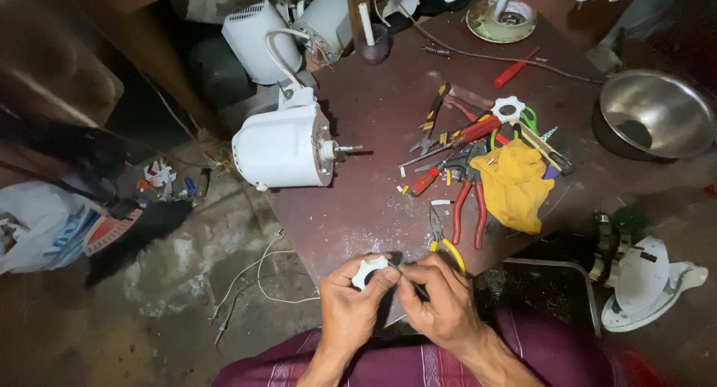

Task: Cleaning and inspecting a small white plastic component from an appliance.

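My left hand [351, 306] pinches a small white plastic part [369, 270] at the near edge of the dark red table [373, 110]. My right hand [441, 297] is closed right beside it, fingertips against the part, holding something thin and dark that I cannot make out. Just beyond my hands lie yellow-handled pliers [447, 245]. A white fan motor housing [284, 146] with its shaft pointing right lies on the table's left side.
A heap of tools, with red-handled pliers [469, 208] and a yellow cloth [515, 184], sits mid-table. A steel bowl [653, 114] is at right, a white fan part [642, 279] below it. More white fan housings [258, 39] stand at back; wires trail on the floor [254, 275].
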